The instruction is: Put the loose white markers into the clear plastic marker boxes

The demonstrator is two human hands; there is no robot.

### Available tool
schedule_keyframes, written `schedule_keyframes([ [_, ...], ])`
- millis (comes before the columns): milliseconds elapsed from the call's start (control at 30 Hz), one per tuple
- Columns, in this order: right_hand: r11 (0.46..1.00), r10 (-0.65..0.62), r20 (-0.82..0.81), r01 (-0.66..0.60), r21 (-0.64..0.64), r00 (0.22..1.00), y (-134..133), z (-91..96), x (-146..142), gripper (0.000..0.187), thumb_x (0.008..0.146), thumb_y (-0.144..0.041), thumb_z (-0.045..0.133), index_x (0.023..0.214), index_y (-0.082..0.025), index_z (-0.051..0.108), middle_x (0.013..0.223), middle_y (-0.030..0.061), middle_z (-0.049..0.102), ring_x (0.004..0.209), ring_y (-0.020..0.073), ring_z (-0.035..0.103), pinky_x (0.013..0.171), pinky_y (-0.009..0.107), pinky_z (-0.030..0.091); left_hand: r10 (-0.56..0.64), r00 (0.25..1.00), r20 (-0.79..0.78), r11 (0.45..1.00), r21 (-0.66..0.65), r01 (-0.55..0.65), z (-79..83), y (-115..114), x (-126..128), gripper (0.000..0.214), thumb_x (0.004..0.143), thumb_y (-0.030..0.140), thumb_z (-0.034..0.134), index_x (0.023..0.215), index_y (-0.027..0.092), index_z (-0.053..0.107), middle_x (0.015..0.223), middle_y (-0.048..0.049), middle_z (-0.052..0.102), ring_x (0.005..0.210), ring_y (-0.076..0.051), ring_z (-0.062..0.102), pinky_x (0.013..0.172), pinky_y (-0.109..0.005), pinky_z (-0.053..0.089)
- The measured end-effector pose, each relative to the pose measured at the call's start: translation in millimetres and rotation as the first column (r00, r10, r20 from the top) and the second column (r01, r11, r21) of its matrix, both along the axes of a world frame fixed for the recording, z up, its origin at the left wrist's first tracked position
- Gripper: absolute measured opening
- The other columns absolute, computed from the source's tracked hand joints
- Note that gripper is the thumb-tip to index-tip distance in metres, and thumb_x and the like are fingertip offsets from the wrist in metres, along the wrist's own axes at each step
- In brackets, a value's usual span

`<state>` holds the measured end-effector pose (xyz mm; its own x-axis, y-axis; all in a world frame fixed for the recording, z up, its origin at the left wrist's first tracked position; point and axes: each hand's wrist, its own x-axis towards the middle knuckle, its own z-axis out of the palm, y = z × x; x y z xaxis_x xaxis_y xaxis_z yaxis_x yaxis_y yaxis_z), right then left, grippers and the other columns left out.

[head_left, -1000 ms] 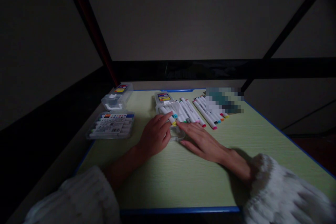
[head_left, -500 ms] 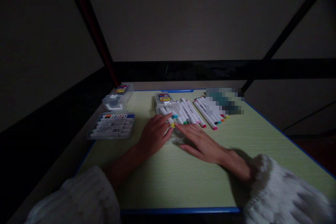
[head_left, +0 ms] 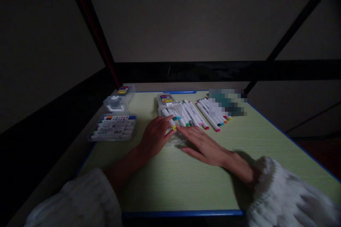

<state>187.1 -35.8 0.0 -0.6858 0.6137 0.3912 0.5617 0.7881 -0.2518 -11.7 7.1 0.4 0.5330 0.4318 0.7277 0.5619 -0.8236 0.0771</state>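
A white marker with a yellow end (head_left: 173,126) lies in the front of a clear plastic case (head_left: 170,105). My left hand (head_left: 156,135) has its fingers curled over this marker, with the thumb just below the yellow end. My right hand (head_left: 199,141) reaches in from the other side, its fingers stretched out and the index fingertip at the yellow end. A blue-ended marker (head_left: 177,117) sits beside it in the case. The front part of the case is partly hidden between my hands.
Several white markers (head_left: 195,113) lie in rows right of the case. Behind them is a pixelated area. On the left stand an upright clear case (head_left: 119,101) and a flat case of markers (head_left: 113,127). The pale green table (head_left: 181,188) has a blue edge.
My left fingers have drawn back and curled more closely around the yellow-ended marker, and the thumb has moved up toward its end. My right hand has barely moved.
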Motion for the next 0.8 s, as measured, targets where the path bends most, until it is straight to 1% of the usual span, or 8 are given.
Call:
schedule_keyframes([
  [133,1.000,-0.004,0.011,0.004,-0.010,1.000,-0.3,0.3,-0.4,0.063,0.090,-0.032,0.040,0.141,-0.017,0.007,0.134,0.0139,0.041,0.120,0.0239,0.040,0.096,0.046,0.037,0.036,0.999,-0.006,0.999,-0.022,-0.037,0.0,-0.3,-0.9,0.029,0.079,0.017,0.059,0.105,0.011,0.049,0.100,-0.0104,0.062,0.089,-0.020,0.057,0.078,-0.033,0.051],
  [200,1.000,-0.003,0.012,0.003,-0.012,1.000,0.0,0.3,-0.8,0.062,0.090,-0.032,0.039,0.141,-0.017,0.007,0.133,0.0141,0.042,0.120,0.0240,0.040,0.095,0.046,0.037,0.042,0.999,-0.029,0.999,-0.004,-0.042,-0.2,0.3,-1.5,0.033,0.079,0.019,0.059,0.109,0.011,0.047,0.100,-0.0105,0.062,0.090,-0.020,0.057,0.079,-0.034,0.051],
  [333,1.000,0.004,0.006,-0.004,-0.010,1.000,0.9,-0.3,-0.9,0.062,0.090,-0.031,0.039,0.141,-0.017,0.006,0.133,0.0135,0.042,0.119,0.0236,0.041,0.095,0.046,0.038,0.030,0.997,-0.072,0.999,0.034,-0.028,-0.1,1.8,-2.3,0.027,0.083,0.019,0.054,0.109,0.014,0.049,0.107,-0.0094,0.061,0.093,-0.020,0.056,0.081,-0.034,0.050],
  [500,1.000,0.002,0.013,-0.002,-0.012,1.000,0.8,-0.3,-0.2,0.063,0.090,-0.031,0.039,0.141,-0.018,0.006,0.134,0.0130,0.042,0.119,0.0234,0.041,0.095,0.046,0.037,0.033,0.996,-0.088,0.998,0.052,-0.028,-0.9,3.7,-3.7,0.025,0.082,0.018,0.054,0.106,0.012,0.051,0.107,-0.0106,0.061,0.094,-0.021,0.055,0.082,-0.034,0.050],
  [800,1.000,-0.012,0.042,0.012,-0.019,0.999,0.3,1.4,-0.5,0.061,0.090,-0.031,0.038,0.141,-0.017,0.008,0.135,0.0131,0.040,0.121,0.0231,0.038,0.096,0.045,0.036,0.066,0.995,-0.080,0.998,0.021,-0.064,-3.6,7.3,-5.1,0.026,0.081,0.018,0.055,0.106,0.012,0.051,0.109,-0.0118,0.061,0.096,-0.021,0.055,0.082,-0.036,0.050],
])
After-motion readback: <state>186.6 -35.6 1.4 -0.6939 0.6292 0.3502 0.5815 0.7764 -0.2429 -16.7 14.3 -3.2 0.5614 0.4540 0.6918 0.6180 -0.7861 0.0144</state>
